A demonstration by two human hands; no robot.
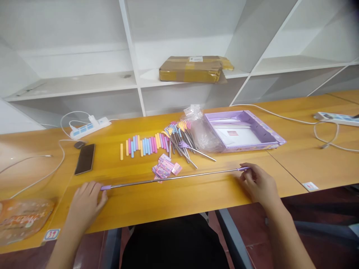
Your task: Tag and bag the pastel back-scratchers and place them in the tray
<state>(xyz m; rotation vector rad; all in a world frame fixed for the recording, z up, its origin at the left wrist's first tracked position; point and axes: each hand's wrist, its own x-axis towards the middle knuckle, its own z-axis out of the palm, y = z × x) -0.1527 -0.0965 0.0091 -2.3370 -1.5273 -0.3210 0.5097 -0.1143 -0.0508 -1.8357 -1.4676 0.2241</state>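
Observation:
A telescopic back scratcher (pixel 174 177) is drawn out long across the front of the table, its metal rod running between my two hands. My left hand (pixel 86 203) grips its purple handle end, thumb below and fingers above. The purple opposite end is pinched by my right hand (pixel 259 183), whose fingers hide the tip. Just behind the rod's middle lies a loose heap of pink and purple printed cards (pixel 165 167). Several short metal scratchers with coloured hand-shaped heads (pixel 181 129) are piled behind them. Coloured handle tubes (pixel 144 145) stand in a row to the left.
A purple open box (pixel 270 141) and clear plastic bags (pixel 206 134) are at the back right. On the left are a phone (pixel 85 158), a power strip (pixel 91 128), cables and an orange patterned pouch (pixel 28 220). A taped carton (pixel 190 71) sits on the shelf.

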